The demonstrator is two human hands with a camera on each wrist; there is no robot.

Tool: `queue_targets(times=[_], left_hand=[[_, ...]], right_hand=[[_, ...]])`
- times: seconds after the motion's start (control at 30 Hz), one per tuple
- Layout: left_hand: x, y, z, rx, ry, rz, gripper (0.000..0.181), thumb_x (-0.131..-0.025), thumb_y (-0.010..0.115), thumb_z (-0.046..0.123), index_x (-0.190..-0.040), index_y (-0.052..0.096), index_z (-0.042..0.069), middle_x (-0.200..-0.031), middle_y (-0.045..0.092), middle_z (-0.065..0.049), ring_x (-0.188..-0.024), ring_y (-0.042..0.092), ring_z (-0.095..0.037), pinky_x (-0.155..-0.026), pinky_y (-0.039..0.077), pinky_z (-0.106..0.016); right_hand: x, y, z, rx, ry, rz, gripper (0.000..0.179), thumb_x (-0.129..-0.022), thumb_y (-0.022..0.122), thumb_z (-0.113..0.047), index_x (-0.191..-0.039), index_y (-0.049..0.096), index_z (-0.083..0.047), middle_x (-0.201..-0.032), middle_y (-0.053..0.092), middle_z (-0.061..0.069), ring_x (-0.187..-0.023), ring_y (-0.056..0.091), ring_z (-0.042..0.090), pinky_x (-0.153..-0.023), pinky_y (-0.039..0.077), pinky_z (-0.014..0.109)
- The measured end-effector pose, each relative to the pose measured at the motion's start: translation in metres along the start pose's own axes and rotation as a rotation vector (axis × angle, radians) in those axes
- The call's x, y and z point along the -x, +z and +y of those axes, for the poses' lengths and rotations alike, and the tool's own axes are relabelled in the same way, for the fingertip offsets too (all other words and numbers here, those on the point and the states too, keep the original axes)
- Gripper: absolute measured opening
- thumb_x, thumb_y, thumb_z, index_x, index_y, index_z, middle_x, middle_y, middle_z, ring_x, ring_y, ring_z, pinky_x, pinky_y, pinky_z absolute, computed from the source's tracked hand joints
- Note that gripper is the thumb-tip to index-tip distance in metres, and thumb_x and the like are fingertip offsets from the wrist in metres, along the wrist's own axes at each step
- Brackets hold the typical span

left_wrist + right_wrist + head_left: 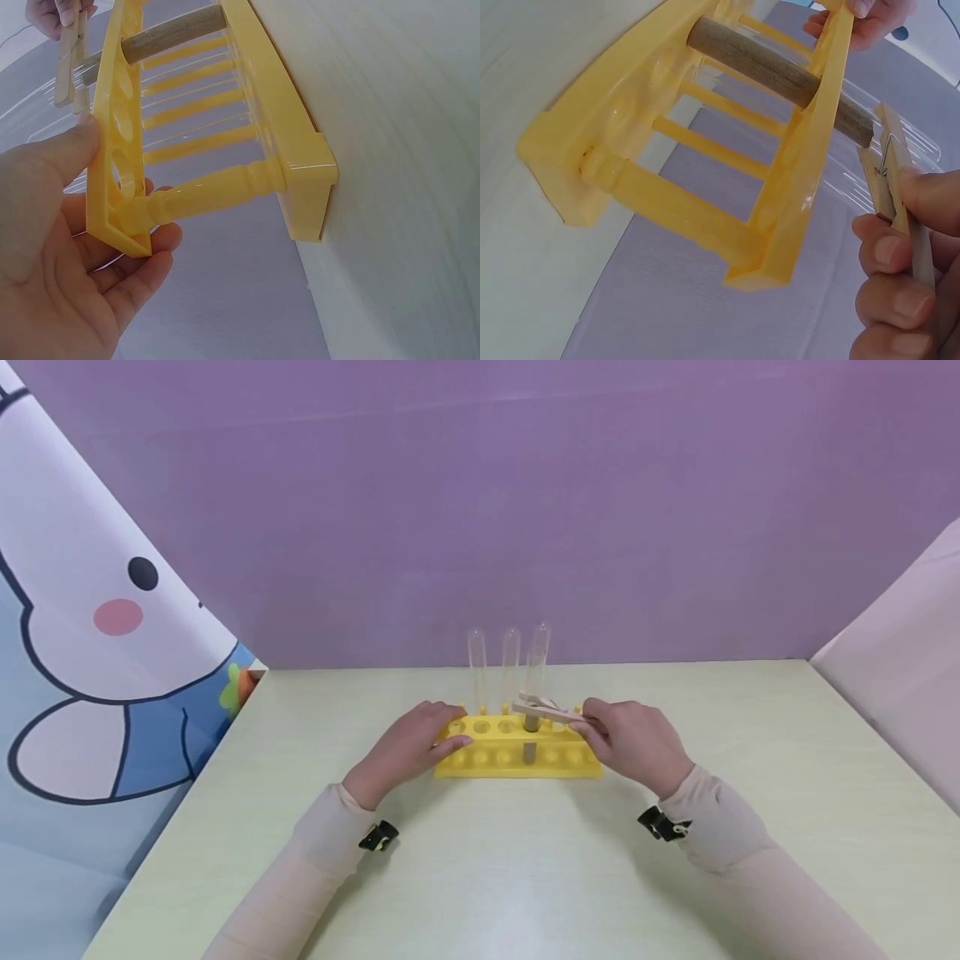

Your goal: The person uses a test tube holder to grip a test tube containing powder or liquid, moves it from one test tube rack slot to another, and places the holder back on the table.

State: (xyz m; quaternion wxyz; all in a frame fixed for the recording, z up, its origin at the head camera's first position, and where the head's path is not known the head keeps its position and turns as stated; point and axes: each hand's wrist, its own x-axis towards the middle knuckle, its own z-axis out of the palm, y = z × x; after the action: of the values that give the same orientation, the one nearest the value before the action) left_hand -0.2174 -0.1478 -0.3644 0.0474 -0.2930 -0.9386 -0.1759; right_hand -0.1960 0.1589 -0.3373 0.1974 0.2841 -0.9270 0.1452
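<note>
On one pale tabletop [495, 860]: one yellow test-tube rack [495, 772], three clear test tubes [477, 660] distinguishable, one brown cylindrical rod [757, 64], and one wooden spring clothespin [901, 180]. Two hands in view, one left hand [408, 743] and one right hand [637, 743], with two pale sleeves [315, 860] and two black wrist fittings [378, 836], one by each sleeve. Beyond, one purple backdrop [525, 510] and one printed cartoon character [75, 510], showing one black eye [142, 573] and one pink cheek spot [117, 617].

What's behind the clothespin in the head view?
A clear tube shows above the clothespin, a brown rod below it. Anything directly behind its wood is covered.
</note>
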Motion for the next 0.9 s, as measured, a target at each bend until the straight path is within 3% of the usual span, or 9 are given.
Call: queue_targets(times=[0.33,0.63,0.9], left_hand=[[0.002,-0.003,0.001,0.005,0.000,-0.004,0.046,-0.093,0.060,0.033,-0.128,0.055,0.003,-0.121,0.061,-0.011,-0.111,0.055,-0.027,-0.097,0.045,-0.042],[0.002,-0.002,0.000,0.010,0.006,0.000,0.046,-0.093,0.059,0.034,-0.128,0.055,0.004,-0.122,0.060,-0.011,-0.113,0.054,-0.028,-0.097,0.044,-0.043],[0.003,-0.003,0.002,0.005,0.006,-0.001,0.046,-0.093,0.060,0.033,-0.128,0.055,0.003,-0.121,0.061,-0.010,-0.110,0.055,-0.027,-0.096,0.045,-0.042]], right_hand=[[0.000,-0.006,-0.004,-0.033,0.058,-0.060,0.022,-0.090,0.062,-0.024,-0.074,0.055,-0.011,-0.051,0.035,-0.008,-0.042,0.027,0.006,-0.038,0.023,0.021],[-0.001,-0.009,-0.005,-0.031,0.067,-0.045,0.017,-0.088,0.062,-0.023,-0.077,0.058,-0.010,-0.053,0.044,-0.008,-0.042,0.032,0.006,-0.037,0.028,0.022],[-0.001,-0.012,-0.006,-0.021,0.062,-0.032,0.017,-0.088,0.062,-0.023,-0.078,0.058,-0.010,-0.052,0.044,-0.008,-0.041,0.032,0.006,-0.036,0.027,0.022]])
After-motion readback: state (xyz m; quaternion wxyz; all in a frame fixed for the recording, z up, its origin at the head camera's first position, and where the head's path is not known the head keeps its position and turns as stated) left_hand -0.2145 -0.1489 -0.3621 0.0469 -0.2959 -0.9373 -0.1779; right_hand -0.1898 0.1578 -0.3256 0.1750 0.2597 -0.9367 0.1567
